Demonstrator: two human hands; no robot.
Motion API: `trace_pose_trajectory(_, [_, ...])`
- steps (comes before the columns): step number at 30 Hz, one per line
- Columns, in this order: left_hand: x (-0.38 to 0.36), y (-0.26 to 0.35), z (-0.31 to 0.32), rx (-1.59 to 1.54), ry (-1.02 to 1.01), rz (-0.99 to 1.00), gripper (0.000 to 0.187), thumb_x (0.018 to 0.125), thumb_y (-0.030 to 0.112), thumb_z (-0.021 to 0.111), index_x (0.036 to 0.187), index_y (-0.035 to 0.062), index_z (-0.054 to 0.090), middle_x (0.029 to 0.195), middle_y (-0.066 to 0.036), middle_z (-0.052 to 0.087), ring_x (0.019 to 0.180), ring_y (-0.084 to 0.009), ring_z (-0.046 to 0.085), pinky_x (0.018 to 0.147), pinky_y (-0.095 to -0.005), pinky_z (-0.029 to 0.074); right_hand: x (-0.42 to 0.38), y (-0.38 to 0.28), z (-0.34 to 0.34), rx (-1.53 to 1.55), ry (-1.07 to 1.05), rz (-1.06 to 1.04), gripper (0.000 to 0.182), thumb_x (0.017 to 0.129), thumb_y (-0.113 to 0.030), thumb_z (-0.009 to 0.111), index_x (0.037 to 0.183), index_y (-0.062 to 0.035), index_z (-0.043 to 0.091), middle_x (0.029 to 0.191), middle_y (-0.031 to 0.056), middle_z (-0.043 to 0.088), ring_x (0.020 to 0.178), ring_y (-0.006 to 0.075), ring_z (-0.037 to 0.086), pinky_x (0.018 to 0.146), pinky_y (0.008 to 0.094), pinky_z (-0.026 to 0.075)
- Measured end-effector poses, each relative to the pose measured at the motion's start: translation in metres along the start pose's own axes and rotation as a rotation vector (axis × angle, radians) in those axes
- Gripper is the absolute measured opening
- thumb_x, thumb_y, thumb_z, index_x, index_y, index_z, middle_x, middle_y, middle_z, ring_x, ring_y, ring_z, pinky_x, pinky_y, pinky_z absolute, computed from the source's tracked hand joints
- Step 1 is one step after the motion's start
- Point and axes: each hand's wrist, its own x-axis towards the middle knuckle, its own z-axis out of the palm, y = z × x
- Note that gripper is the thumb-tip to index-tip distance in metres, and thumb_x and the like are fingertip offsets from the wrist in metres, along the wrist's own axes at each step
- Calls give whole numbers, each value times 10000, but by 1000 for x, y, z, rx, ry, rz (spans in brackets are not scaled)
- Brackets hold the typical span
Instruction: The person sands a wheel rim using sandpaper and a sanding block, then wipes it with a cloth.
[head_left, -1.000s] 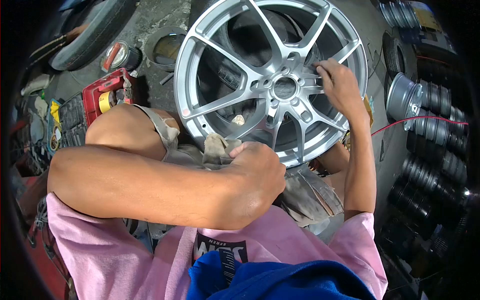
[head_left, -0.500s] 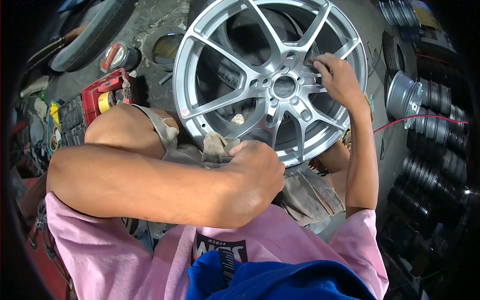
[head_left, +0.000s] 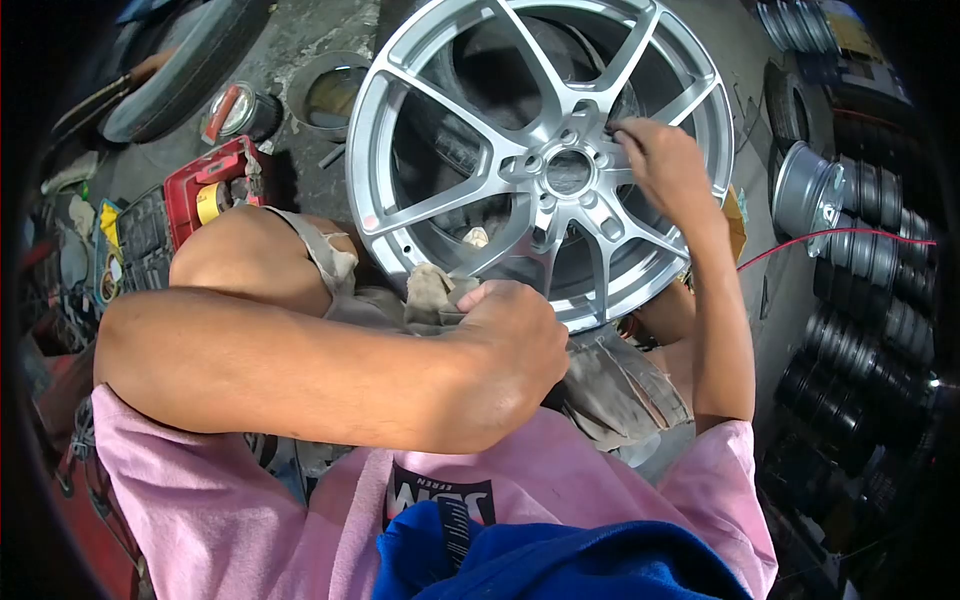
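Note:
A silver multi-spoke alloy wheel (head_left: 384,150) lies tilted across my lap, its face toward me. My right hand (head_left: 668,168) is closed, fingertips bent down at the spokes right of the hub. Whatever small thing may be under those fingertips is hidden. My left hand (head_left: 515,335) is curled into a fist at the wheel's near edge, with its thumb beside a bunched greyish cloth (head_left: 432,288). Its fingers are turned away, so what they grip cannot be made out.
Several stacked rims (head_left: 870,195) line the right side, with a red hose (head_left: 840,235) running from them toward the wheel. On the left are a tire (head_left: 190,75), a paint can (head_left: 245,112), a round basin (head_left: 325,92) and a red toolbox (head_left: 205,190).
My right hand has shifted slightly left and down, its fingertips nearer the hub. My left hand and the wheel look almost unmoved.

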Motion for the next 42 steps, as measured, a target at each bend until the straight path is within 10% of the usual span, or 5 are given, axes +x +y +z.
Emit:
trace_pose_trajectory(27, [0, -2, 4, -40, 52, -24, 98, 729, 69, 688, 805, 34, 738, 832, -118, 695, 835, -241, 708, 644, -350, 533, -26, -64, 62, 344, 398, 465, 370, 1012, -164, 521, 1286, 35, 672, 675, 150, 681, 655, 266, 706, 690, 408, 530])
trace_pose_trajectory(29, [2, -3, 4, -27, 43, -23, 113, 731, 71, 694, 809, 15, 753, 825, -138, 706, 801, -255, 731, 635, -342, 559, -22, -69, 52, 426, 366, 507, 318, 1011, -124, 512, 1204, 59, 687, 965, 324, 710, 916, 526, 671, 864, 562, 503])
trace_pose_trajectory(33, [5, -2, 3, -62, 4, -53, 130, 729, 65, 695, 820, -8, 753, 827, -166, 702, 782, -272, 727, 632, -355, 563, -14, -61, 62, 356, 423, 501, 325, 1020, -135, 493, 1194, 62, 684, 987, 321, 712, 941, 519, 675, 886, 554, 501])
trace_pose_trajectory(34, [4, -2, 6, -38, 28, -58, 135, 728, 60, 695, 824, -16, 753, 834, -182, 702, 783, -278, 729, 630, -360, 567, -21, -61, 66, 425, 400, 539, 381, 1024, -181, 481, 1280, 29, 671, 742, 179, 690, 743, 316, 705, 798, 419, 517])
trace_pose_trajectory(42, [9, -3, 1, -65, -29, -58, 151, 731, 53, 696, 847, -23, 756, 863, -199, 705, 792, -283, 733, 638, -364, 579, -17, -70, 62, 501, 475, 529, 316, 1029, -108, 488, 1201, 86, 668, 873, 318, 701, 862, 518, 673, 843, 542, 498])
